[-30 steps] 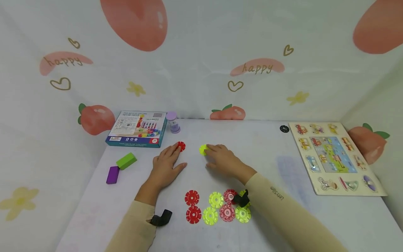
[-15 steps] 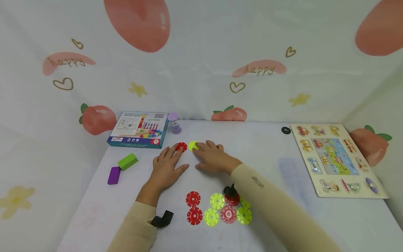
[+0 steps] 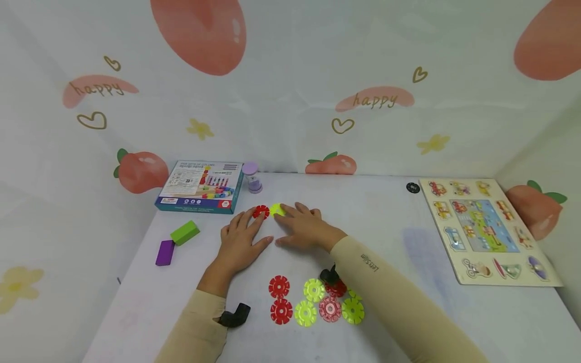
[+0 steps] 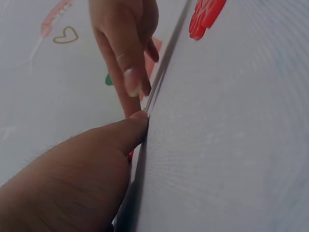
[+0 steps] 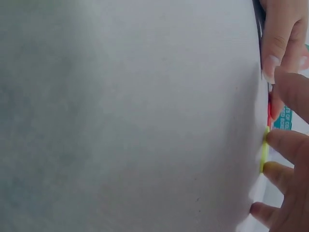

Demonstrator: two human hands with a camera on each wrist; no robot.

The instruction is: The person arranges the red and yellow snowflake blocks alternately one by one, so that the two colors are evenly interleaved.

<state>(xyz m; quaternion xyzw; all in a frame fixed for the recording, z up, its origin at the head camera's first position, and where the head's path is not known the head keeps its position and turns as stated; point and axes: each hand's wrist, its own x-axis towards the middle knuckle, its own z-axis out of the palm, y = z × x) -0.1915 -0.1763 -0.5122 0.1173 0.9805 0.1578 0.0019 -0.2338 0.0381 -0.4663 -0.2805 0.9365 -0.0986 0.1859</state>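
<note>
My left hand [image 3: 238, 244] lies on the white table with its fingers stretched out, fingertips resting on a red notched plastic disc [image 3: 260, 212]. Touching or nearly touching that disc on its right is a yellow-green notched disc [image 3: 275, 209]. Fingertips of my right hand [image 3: 305, 228] press on the yellow-green one from above. In the right wrist view the yellow-green disc [image 5: 264, 151] appears edge-on beneath two fingers, in line with the red disc [image 5: 269, 110]. The left wrist view shows my left thumb [image 4: 128, 133] close to the right hand [image 4: 123, 43].
Nearer me lie several more discs, including red [image 3: 279, 287], yellow-green [image 3: 305, 313] and pinkish [image 3: 330, 309] ones. Green [image 3: 185, 233] and purple [image 3: 165, 252] blocks, a box [image 3: 199, 186] and a small hourglass [image 3: 252, 178] stand left. A puzzle board [image 3: 485, 232] and black disc [image 3: 412, 188] lie right.
My right hand has slid the yellow-green disc leftward, up beside the red disc. The left hand has stayed on the red disc.
</note>
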